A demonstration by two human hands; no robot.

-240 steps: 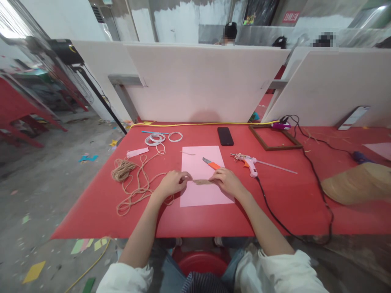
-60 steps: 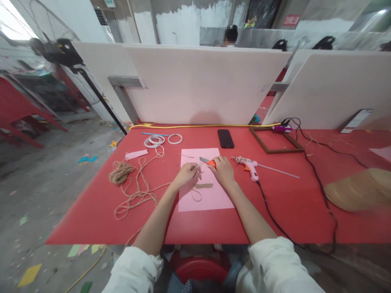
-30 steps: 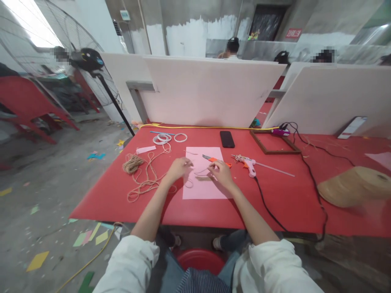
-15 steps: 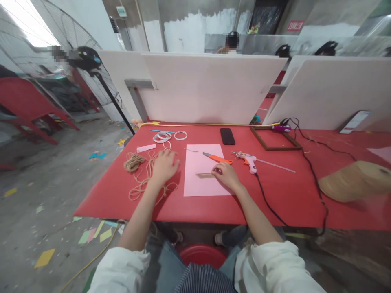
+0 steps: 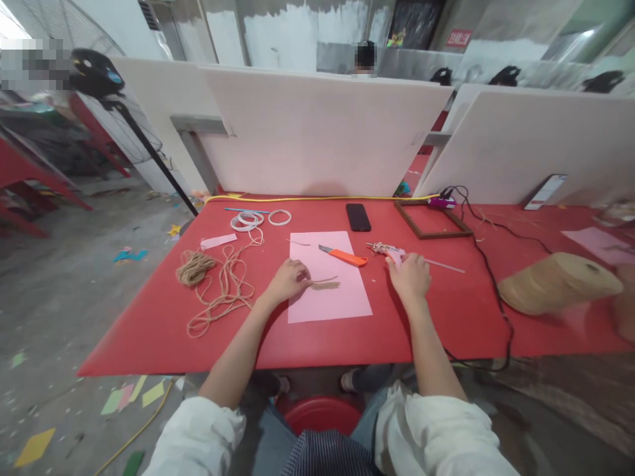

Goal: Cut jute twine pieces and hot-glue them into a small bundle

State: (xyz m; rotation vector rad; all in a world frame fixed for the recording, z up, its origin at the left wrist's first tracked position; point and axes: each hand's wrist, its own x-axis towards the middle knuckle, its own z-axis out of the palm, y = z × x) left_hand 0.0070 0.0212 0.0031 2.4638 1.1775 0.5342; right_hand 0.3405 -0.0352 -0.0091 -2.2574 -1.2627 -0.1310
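My left hand (image 5: 288, 281) is closed in a pinch on the end of a short piece of twine (image 5: 325, 279), over the pink paper (image 5: 342, 309). Below that piece, a few more short twine lengths (image 5: 327, 286) lie side by side on the sheet. My right hand (image 5: 411, 277) is wrapped round the glue gun (image 5: 394, 252), which lies on the table with its nozzle pointing left; a clear glue stick (image 5: 446, 266) sticks out behind. Between my hands an orange utility knife (image 5: 350, 257) rests across the paper's right edge. Left of my left hand are loose twine loops (image 5: 225, 291) and a wound bundle (image 5: 195, 268).
White rings (image 5: 248, 220), a black phone (image 5: 358, 217) and a brown wooden frame (image 5: 431, 228) lie along the back of the red table (image 5: 149, 330). A large twine spool (image 5: 555, 281) lies at right. White boards (image 5: 322, 132) stand behind.
My right hand has let go of the twine piece and moved right onto the glue gun. My left hand has come from the twine loops to the paper and now holds the piece.
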